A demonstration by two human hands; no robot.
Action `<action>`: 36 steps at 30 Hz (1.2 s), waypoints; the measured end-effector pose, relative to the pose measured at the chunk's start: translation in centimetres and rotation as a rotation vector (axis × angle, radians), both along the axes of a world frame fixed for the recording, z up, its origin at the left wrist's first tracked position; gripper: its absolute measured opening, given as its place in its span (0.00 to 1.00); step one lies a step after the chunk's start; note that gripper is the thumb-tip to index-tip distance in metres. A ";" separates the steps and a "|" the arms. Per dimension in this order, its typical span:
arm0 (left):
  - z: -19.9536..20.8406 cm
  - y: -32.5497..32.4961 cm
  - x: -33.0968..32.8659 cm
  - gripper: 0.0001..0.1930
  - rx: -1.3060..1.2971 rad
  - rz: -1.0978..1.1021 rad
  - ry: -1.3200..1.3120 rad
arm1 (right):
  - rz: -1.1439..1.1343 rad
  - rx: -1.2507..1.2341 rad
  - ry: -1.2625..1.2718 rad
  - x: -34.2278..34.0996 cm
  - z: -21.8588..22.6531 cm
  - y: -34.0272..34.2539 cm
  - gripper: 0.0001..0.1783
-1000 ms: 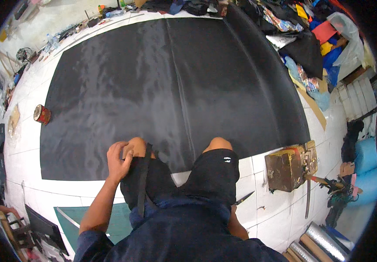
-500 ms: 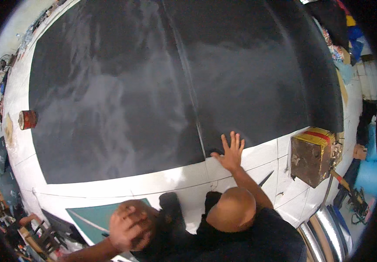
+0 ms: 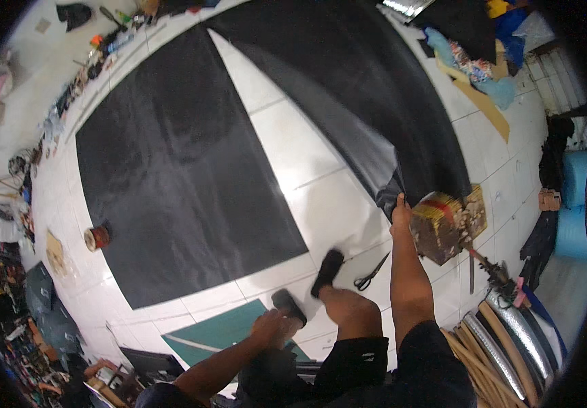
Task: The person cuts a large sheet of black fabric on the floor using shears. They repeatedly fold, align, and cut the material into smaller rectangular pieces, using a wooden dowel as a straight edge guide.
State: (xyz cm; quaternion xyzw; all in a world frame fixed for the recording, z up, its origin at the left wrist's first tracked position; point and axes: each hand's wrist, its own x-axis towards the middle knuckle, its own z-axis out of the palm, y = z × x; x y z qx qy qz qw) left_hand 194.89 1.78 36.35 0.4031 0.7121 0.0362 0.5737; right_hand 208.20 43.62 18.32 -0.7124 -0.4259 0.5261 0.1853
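Note:
My right hand (image 3: 401,212) is closed around the near corner of a black sheet of material (image 3: 436,129), lifting and folding that corner up. This sheet lies to the right of a second black sheet (image 3: 184,183), which is spread flat on the floor. A wedge of white tile shows between them, narrowing toward the far end. My left hand (image 3: 278,328) is low, by my foot and the green mat (image 3: 222,333); its fingers are blurred. A pair of scissors (image 3: 371,272) lies on the tiles left of my right forearm.
A worn block-shaped box (image 3: 436,228) with yellow and red on top stands right beside my right hand. A red can (image 3: 97,237) sits at the left sheet's edge. Rolls of material (image 3: 511,340) lie at lower right. Clutter lines the left wall.
My right hand has gone from lying flat on the black material to gripping the right sheet's corner, drawn to the right. A gap has opened between the sheets. My left hand has left my knee.

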 end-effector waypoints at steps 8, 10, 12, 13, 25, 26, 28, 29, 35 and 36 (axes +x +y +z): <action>1.2 43.3 -17.0 0.44 0.512 0.686 0.123 | -0.126 0.288 -0.068 -0.8 16.2 8.6 0.34; 2.6 53.4 -21.3 0.66 0.321 0.982 -0.119 | 0.108 0.523 -0.124 -0.7 19.6 7.5 0.26; 5.1 60.6 -21.8 0.68 0.179 1.046 -0.058 | 0.355 0.725 -0.137 0.3 22.8 7.0 0.19; 6.3 63.5 -21.7 0.69 -0.008 1.024 0.001 | 0.530 0.770 -0.208 1.0 24.9 7.3 0.16; 10.6 58.8 -20.6 0.21 0.219 0.990 -0.104 | 0.894 0.355 -0.379 -18.2 40.2 18.0 0.44; 11.7 58.6 -20.5 0.28 0.232 0.901 -0.019 | 0.888 0.225 -0.413 -20.8 40.4 18.0 0.40; 15.2 58.2 -23.7 0.35 0.100 0.935 -0.087 | 0.909 0.208 -0.431 -22.8 40.4 16.5 0.31; 16.9 58.6 -25.8 0.38 0.045 0.953 -0.133 | 0.922 0.212 -0.452 -23.6 40.5 16.2 0.26; 23.4 67.2 -43.5 0.57 0.205 0.452 0.431 | 1.293 0.130 -0.433 -28.1 45.7 5.2 0.16; 23.3 67.4 -45.1 0.57 0.158 0.293 0.499 | 1.286 0.087 -0.445 -29.4 45.6 2.6 0.15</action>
